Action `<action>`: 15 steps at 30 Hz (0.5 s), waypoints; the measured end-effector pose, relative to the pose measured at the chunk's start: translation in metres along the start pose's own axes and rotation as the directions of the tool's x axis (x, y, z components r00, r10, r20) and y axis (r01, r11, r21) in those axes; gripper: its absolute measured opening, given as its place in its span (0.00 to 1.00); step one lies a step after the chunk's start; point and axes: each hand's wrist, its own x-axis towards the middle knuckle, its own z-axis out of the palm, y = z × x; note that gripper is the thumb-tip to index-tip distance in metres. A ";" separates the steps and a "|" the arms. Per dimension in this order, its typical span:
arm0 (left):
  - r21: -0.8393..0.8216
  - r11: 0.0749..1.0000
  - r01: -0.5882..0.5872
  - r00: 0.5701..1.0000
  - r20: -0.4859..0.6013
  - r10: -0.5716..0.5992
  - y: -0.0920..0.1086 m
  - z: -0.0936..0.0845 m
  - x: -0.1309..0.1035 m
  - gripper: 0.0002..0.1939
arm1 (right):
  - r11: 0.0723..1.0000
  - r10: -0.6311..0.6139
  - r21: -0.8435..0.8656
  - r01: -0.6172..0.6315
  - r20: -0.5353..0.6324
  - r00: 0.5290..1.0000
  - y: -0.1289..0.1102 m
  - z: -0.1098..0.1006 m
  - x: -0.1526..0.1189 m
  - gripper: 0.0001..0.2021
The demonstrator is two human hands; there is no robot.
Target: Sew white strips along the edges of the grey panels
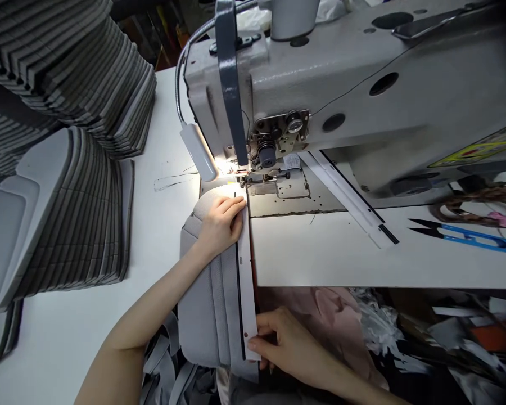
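A grey padded fabric panel (pixel 196 318) lies lengthwise, its far end by the sewing machine's needle area. Along its right edge runs a long white strip (pixel 245 281) with a thin black line and small holes. My left hand (pixel 220 225), fingers curled and pressed together, holds the strip down against the panel just in front of the presser foot (pixel 242 181). Closer to me, my right hand (pixel 289 346) pinches the strip's near end between thumb and finger, its other fingers partly hidden beneath the edge.
Stacks of grey padded panels (pixel 84 225) stand at left on the white table (pixel 160 157). A lit lamp (pixel 198 152) hangs beside the sewing machine (pixel 341 79). Other white strips (pixel 346 194) and blue thread snips (pixel 472 236) lie at right. Fabric scraps (pixel 375 320) fill the space below the edge.
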 end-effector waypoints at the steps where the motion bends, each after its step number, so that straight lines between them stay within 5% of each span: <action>1: 0.004 1.000 -0.011 1.000 0.000 0.011 0.000 0.000 0.000 0.16 | 0.999 -0.016 -0.046 0.015 -0.022 1.000 0.000 -0.002 0.000 0.10; 6: 0.041 0.998 -0.039 0.999 0.015 0.038 0.001 0.001 0.001 0.13 | 0.965 -0.176 -0.210 0.156 -0.078 0.981 0.010 -0.014 -0.003 0.10; 10: 0.089 0.995 -0.050 0.997 0.060 0.044 0.003 0.001 0.003 0.11 | 0.935 -0.277 -0.303 0.185 -0.296 0.914 0.029 -0.014 0.001 0.09; 15: 0.123 0.989 -0.080 0.995 0.063 0.073 0.000 0.002 0.008 0.11 | 0.965 -0.198 -0.205 0.160 -0.177 0.964 0.036 -0.003 0.015 0.10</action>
